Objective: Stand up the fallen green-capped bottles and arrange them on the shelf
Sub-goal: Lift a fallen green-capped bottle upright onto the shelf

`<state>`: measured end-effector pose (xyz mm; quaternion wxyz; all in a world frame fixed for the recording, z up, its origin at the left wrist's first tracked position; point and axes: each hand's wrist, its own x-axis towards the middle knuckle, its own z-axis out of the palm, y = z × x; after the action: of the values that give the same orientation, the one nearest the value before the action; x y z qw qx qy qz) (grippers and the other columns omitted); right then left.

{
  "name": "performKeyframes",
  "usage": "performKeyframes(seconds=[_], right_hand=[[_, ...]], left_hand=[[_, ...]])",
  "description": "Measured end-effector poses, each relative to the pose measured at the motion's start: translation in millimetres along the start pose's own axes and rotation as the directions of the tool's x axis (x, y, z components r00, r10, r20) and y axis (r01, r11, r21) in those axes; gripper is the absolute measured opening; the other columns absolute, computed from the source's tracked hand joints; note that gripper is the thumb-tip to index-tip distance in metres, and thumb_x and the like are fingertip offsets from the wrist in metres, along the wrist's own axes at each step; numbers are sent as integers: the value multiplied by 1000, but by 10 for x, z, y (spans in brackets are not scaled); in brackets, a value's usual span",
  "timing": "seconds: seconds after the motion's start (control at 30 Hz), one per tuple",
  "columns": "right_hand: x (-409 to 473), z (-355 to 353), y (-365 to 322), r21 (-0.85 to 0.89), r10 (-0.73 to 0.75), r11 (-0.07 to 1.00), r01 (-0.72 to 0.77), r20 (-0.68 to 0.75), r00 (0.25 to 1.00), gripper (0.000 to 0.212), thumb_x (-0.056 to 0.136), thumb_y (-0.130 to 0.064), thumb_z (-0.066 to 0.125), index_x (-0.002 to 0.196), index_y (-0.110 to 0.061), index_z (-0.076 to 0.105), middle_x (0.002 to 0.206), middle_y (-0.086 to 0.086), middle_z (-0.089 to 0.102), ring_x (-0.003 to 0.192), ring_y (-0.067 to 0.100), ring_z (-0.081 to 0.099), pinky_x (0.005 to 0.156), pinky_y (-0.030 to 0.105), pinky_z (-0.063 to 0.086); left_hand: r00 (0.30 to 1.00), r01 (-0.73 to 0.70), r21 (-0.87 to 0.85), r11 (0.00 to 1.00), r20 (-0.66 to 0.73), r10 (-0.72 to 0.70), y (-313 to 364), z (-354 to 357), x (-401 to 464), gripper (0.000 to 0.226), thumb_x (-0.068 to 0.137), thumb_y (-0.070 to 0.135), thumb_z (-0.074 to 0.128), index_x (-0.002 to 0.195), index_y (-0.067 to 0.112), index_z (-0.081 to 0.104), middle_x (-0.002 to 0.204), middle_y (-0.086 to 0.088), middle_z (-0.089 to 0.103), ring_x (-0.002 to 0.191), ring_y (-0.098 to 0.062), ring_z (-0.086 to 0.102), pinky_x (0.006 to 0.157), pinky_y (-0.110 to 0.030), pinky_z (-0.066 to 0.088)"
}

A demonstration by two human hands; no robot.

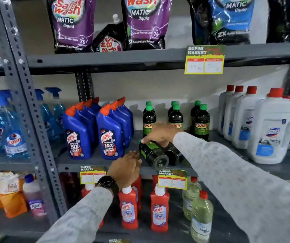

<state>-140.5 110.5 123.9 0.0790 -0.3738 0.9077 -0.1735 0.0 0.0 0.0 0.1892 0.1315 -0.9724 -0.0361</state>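
Two dark green-capped bottles lie on their sides at the front of the middle shelf [95, 159]: the near fallen bottle [154, 154] points its base at me, and a second fallen bottle [173, 155] lies just right of it. My right hand [160, 134] rests on top of the near one's neck end, fingers curled over it. My left hand [125, 168] hovers at the shelf's front edge, fingers apart, just left of that bottle. Behind them several upright green-capped bottles [201, 121] stand in paired rows.
Blue Harpic bottles [110, 132] stand left of the fallen ones, white red-capped jugs [270, 127] to the right. Price tags [173, 179] hang from the shelf edge. Red cleaner bottles [159, 207] fill the shelf below, detergent pouches [144, 23] the one above.
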Motion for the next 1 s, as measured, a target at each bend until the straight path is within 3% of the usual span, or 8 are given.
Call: performKeyframes(seconds=[0.07, 0.17, 0.27, 0.43, 0.53, 0.73, 0.87, 1.0], right_hand=[[68, 45, -30, 32, 66, 997, -70, 110, 992, 63, 75, -56, 82, 114, -10, 63, 109, 16, 72, 85, 32, 75, 82, 45, 64], [166, 141, -33, 48, 126, 989, -139, 200, 972, 74, 67, -56, 88, 118, -9, 61, 113, 16, 71, 92, 35, 75, 88, 48, 62], [155, 176, -67, 68, 147, 984, -168, 245, 958, 62, 76, -45, 87, 117, -8, 58, 106, 15, 71, 88, 32, 73, 89, 44, 60], [177, 165, -44, 110, 141, 981, -159, 161, 977, 56, 74, -39, 88, 112, -7, 63, 102, 15, 72, 83, 32, 74, 82, 42, 62], [167, 18, -8, 296, 101, 946, -132, 119, 988, 58, 71, -34, 90, 116, -8, 65, 104, 17, 75, 86, 34, 77, 79, 46, 64], [82, -259, 70, 666, 104, 743, 58, -201, 974, 57, 66, -35, 93, 107, -10, 62, 96, 8, 74, 84, 23, 75, 64, 36, 61], [-1, -92, 135, 616, 90, 759, 213, -423, 901, 50, 62, -40, 92, 101, -21, 66, 96, -4, 74, 87, 14, 71, 71, 31, 58], [-83, 146, 206, 480, 8, 830, 286, -522, 853, 73, 66, -39, 92, 126, -18, 54, 108, -7, 67, 95, 13, 65, 78, 29, 53]], left_hand=[[999, 13, -22, 1000, -46, -14, 5, 28, -24, 54, 105, 40, 26, 151, 13, 38, 160, -3, 35, 148, -14, 27, 118, -29, 23], [998, -26, 12, 1000, -64, 26, 43, 82, -71, 53, 107, 34, 23, 151, 9, 35, 160, -8, 33, 149, -18, 25, 119, -26, 13], [993, -16, -24, 1000, -117, 13, -16, 142, -65, 58, 104, 40, 18, 149, 10, 40, 157, -7, 40, 146, -16, 31, 119, -25, 15], [991, -4, -53, 999, -134, -3, -31, 191, -81, 61, 102, 44, 17, 147, 12, 45, 153, -5, 46, 143, -15, 38, 117, -25, 18], [988, -4, -42, 999, -152, -3, -31, 206, -67, 64, 101, 45, 14, 145, 12, 47, 152, -5, 48, 142, -14, 39, 117, -24, 18], [985, 16, -42, 999, -171, -23, -50, 267, -52, 59, 103, 42, 20, 142, 10, 51, 149, -5, 51, 140, -14, 42, 117, -23, 18], [986, 7, -32, 999, -166, -12, -47, 265, -40, 64, 101, 44, 14, 143, 11, 50, 150, -5, 50, 140, -14, 42, 119, -28, 24], [985, -2, -42, 999, -171, -5, -41, 260, -50, 66, 101, 45, 13, 142, 10, 52, 149, -7, 51, 140, -16, 43, 116, -25, 19]])
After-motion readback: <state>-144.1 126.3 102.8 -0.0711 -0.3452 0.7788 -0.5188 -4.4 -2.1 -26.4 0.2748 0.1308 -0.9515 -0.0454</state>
